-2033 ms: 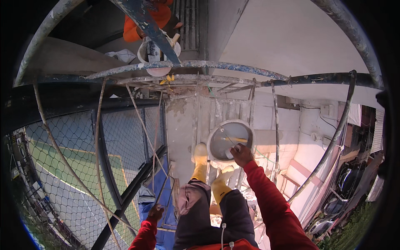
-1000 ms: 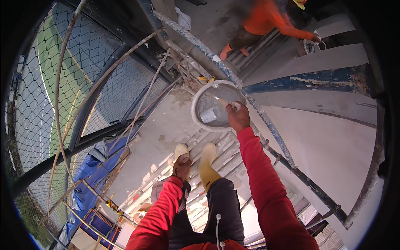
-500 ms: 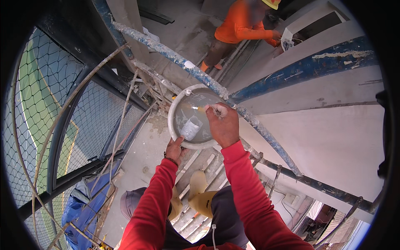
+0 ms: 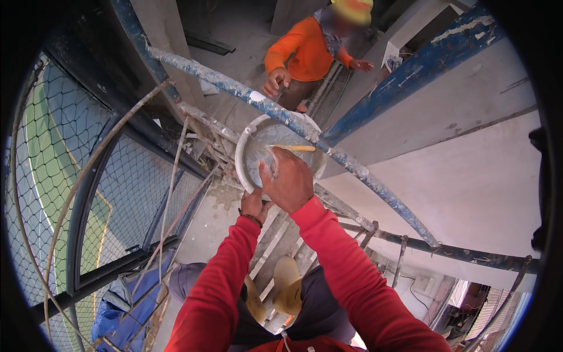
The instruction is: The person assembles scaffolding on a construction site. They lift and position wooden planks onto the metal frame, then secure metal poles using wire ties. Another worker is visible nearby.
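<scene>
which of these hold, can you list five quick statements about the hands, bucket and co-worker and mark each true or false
1. The left hand is at the bucket's near rim. True.
2. The right hand is on the netting. False: it is at the bucket.
3. The co-worker wears an orange top. True.
4. The person's sleeves are green. False: red.
5. The co-worker is bareheaded. False: yellow headgear shows.

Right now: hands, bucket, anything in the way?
Left hand at bucket's near rim. Right hand over bucket, grip unclear. Yellow handle just beyond right hand. Pole crosses above bucket, possible snag.
</scene>
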Tool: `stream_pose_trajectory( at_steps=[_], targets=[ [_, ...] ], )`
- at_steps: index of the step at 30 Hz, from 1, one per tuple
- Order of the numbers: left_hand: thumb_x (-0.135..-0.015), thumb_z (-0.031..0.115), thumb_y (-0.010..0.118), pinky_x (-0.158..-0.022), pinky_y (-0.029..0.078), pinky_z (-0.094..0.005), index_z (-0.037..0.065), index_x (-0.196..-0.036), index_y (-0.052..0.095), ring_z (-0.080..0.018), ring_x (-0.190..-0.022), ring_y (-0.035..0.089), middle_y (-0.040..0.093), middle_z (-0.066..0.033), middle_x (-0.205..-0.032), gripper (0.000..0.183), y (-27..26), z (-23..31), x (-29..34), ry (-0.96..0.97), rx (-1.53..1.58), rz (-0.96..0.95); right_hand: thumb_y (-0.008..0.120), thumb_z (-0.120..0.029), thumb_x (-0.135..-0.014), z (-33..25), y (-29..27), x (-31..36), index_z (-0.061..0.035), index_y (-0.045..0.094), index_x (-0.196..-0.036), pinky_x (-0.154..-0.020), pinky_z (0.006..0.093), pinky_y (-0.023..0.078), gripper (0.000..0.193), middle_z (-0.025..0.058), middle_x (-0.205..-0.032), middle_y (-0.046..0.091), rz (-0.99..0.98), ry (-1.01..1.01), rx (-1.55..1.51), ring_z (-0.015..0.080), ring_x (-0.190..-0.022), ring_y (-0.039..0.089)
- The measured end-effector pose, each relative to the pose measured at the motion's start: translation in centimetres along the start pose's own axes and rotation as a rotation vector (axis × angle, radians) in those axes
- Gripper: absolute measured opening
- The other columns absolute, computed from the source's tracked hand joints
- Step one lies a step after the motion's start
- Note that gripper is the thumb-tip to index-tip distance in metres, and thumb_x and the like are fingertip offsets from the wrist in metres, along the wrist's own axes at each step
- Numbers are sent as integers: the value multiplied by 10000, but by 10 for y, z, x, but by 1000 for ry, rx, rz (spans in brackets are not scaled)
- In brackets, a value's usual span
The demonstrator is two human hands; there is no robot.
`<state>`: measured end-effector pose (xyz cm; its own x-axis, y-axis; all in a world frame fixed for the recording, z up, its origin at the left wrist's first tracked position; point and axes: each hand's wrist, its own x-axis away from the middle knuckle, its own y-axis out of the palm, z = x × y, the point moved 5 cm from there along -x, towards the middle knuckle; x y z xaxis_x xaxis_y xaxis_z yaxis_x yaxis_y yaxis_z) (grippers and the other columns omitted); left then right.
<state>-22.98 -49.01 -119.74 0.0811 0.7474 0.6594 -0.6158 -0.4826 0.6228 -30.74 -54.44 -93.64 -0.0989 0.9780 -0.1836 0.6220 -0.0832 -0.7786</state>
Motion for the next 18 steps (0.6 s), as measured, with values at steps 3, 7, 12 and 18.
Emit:
stream_pose_trajectory(
  at_steps=[3, 7, 12, 18],
  targets=[
    [-970, 81, 524, -772, 642, -438, 149, -1393, 506, -282, -1082, 669, 611, -102, -1282, 430, -1, -1, -10, 23, 42, -52, 681, -195, -900, 9, 7, -1, 24, 657, -1180, -842, 460, 538, 356, 234, -1046, 695, -10, -9, -1, 402, -937, 680],
    [-964, 81, 538, -797, 636, -454, 165, -1394, 510, -290, -1083, 668, 619, -96, -1276, 438, -7, 0, -20, 13, 9, -11, 694, -159, -890, 10, 15, -4, 11, 649, -1224, -839, 446, 542, 378, 210, -1074, 698, -17, -59, -33, 373, -915, 685],
    [-954, 90, 564, -817, 627, -465, 179, -1380, 526, -289, -1080, 671, 630, -78, -1269, 436, -7, -1, -21, 8, 7, 18, 690, -159, -899, 11, 18, -6, 6, 638, -1262, -830, 435, 545, 402, 203, -1103, 700, -45, -46, 7, 351, -901, 691],
    [-998, 107, 554, -779, 644, -392, 202, -1405, 527, -231, -1073, 697, 642, -62, -1312, 419, 11, 3, -15, -12, 4, 56, 686, -160, -905, 14, 23, -2, 4, 625, -1283, -887, 439, 540, 416, 213, -1172, 688, -118, -25, 44, 369, -1009, 686]
  ],
)
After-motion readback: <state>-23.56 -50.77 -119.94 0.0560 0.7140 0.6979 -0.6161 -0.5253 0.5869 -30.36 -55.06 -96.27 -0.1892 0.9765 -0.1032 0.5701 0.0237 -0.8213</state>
